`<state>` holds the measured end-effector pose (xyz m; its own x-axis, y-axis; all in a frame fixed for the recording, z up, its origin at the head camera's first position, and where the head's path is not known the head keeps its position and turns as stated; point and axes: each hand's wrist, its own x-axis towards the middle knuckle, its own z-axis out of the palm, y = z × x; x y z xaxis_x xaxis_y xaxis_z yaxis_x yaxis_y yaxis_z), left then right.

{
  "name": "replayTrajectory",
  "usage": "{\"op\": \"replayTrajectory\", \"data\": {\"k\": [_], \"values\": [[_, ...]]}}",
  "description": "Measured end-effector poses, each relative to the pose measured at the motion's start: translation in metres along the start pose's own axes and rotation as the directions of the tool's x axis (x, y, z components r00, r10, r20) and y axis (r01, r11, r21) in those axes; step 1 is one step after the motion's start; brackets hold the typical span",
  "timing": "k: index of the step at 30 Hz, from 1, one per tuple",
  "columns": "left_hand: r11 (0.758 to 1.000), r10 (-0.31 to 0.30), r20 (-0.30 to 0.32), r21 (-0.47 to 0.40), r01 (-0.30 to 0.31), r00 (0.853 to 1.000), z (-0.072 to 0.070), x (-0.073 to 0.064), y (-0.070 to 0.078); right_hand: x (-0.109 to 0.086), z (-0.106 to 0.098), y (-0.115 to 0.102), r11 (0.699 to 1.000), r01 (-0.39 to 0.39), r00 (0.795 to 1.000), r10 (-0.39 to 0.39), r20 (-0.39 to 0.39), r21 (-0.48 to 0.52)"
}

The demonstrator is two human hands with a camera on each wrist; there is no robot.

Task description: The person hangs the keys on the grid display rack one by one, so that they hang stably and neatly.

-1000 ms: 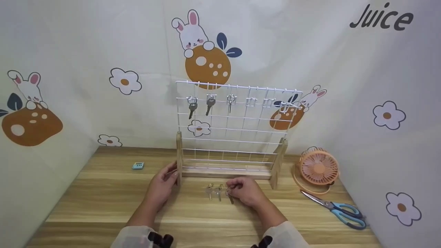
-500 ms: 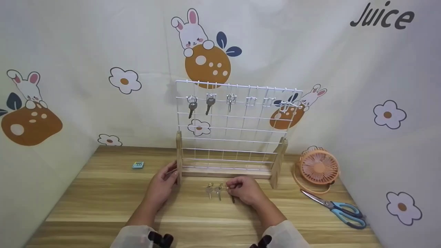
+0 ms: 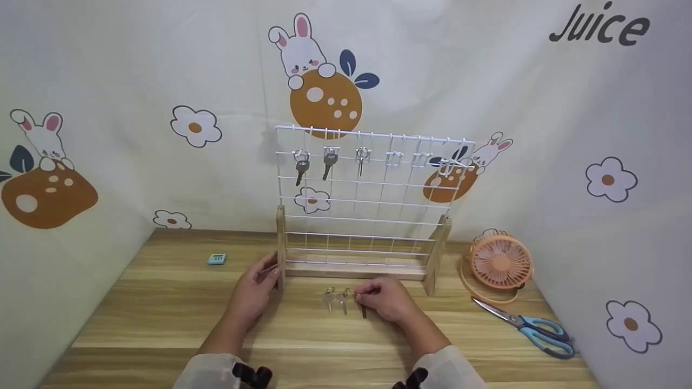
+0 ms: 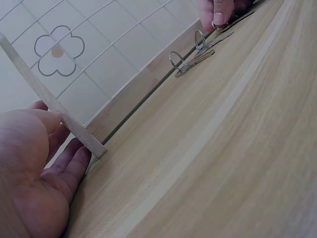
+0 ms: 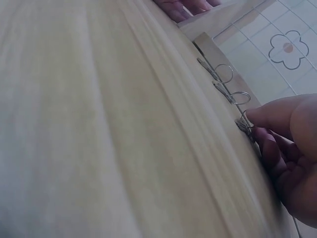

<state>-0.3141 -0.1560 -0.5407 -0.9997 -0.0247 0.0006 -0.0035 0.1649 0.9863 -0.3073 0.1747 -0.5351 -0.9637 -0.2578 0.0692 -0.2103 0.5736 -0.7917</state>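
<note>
My left hand (image 3: 257, 286) grips the left wooden post (image 4: 74, 124) of a white wire grid rack (image 3: 362, 220), thumb on one side and fingers on the other. At the rack's foot, my right hand (image 3: 386, 298) pinches the ring of a key (image 5: 244, 125) between thumb and forefinger; the key's dark shaft points down toward me. Just left of it, two more keys with rings, a nearer key (image 3: 343, 303) and a farther key (image 3: 328, 302), lie on the table. Three keys hang from hooks high on the grid: a left key (image 3: 302, 172), a middle key (image 3: 330, 160) and a right key (image 3: 361, 163).
White hooks (image 3: 421, 160) without keys line the grid's upper right. An orange fan (image 3: 501, 263) stands right of the rack, with blue-handled scissors (image 3: 527, 328) in front of it. A small blue timer (image 3: 217, 260) lies on the table's left. Patterned cloth (image 3: 135, 65) surrounds the table.
The key at my right fingertips has turned: its head and ring showed earlier, and now mostly the dark shaft shows. My left hand stays on the post.
</note>
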Motion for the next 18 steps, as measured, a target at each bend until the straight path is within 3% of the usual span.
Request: {"op": "replayTrajectory", "data": {"k": [5, 10, 14, 18], "values": [[1.0, -0.002, 0.002, 0.011, 0.002, 1.0, -0.001, 0.0, 0.001, 0.001, -0.002, 0.001, 0.994, -0.048, 0.998, 0.051, -0.028, 0.102], [1.0, 0.002, -0.001, 0.012, -0.002, 1.0, -0.002, 0.001, 0.0, 0.003, -0.008, -0.007, 0.961, -0.085, 0.993, 0.105, -0.062, 0.265], [0.999, 0.034, -0.007, 0.026, -0.033, 0.999, -0.002, 0.001, -0.003, 0.002, -0.02, -0.025, 0.946, -0.05, 0.983, 0.104, -0.154, 0.319], [0.997, 0.059, -0.016, 0.042, -0.058, 0.998, 0.0, 0.002, -0.004, -0.001, -0.037, -0.048, 0.925, 0.031, 0.959, 0.08, -0.273, 0.38]]}}
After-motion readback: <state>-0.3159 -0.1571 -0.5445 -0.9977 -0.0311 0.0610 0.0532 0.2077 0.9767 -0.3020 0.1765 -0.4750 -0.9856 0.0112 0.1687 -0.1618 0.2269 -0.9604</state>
